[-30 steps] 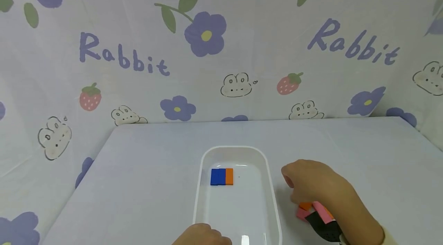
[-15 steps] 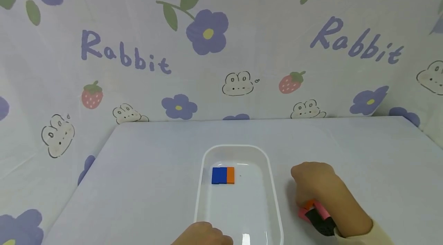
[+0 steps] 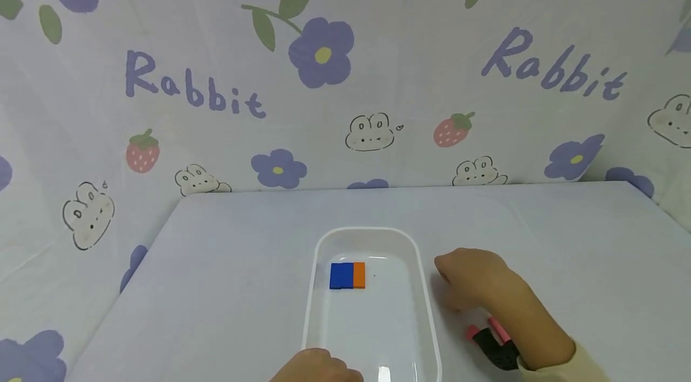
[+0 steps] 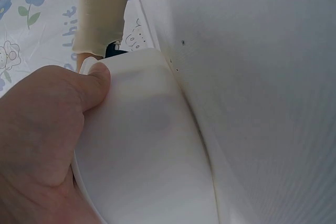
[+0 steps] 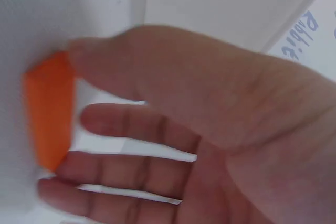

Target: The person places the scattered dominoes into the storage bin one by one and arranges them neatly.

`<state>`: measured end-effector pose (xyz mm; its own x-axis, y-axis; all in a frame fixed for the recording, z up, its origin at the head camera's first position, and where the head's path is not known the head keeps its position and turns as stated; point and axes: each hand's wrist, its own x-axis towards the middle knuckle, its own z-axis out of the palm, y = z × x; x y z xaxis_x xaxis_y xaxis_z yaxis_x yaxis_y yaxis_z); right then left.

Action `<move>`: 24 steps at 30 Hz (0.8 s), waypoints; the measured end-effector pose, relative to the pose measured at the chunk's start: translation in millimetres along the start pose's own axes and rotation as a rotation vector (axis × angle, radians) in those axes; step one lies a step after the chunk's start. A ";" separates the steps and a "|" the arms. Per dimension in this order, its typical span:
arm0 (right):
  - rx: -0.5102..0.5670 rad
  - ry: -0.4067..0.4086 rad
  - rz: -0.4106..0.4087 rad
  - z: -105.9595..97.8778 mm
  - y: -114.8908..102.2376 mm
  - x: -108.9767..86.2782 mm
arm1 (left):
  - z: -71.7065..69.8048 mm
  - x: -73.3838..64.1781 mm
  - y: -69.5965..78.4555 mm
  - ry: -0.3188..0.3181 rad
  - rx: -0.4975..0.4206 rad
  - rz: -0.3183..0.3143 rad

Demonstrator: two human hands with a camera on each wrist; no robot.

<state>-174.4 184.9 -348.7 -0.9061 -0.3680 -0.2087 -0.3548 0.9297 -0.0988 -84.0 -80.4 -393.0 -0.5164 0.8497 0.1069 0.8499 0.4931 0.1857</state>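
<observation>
Step in hand judged to be the handling of an orange block [image 5: 51, 111], held by the right hand [image 3: 477, 280] just outside the right wall of a white tray [image 3: 372, 328]. Block apparently pinched end to end between thumb tip and a lower fingertip; the finger nearest the thumb is held slightly apart from it (view blurred). Tray gripped at its near left side by the left hand [image 3: 318, 366], thumb laid against the outer wall. Inside, toward the far left, a blue-and-orange row [image 3: 342, 276] is seen. Next move: steady pinch and rim clearance probably called for.
</observation>
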 end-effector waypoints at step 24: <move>0.203 0.003 -0.143 1.3 -1.5 10.4 | -1.6 -0.1 0.8 0.022 0.048 0.032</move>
<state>-183.1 179.6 -352.0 -0.8507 -0.4955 -0.1756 -0.4265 0.8458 -0.3204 -83.4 -80.5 -391.3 -0.4902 0.8613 0.1337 0.8700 0.4743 0.1348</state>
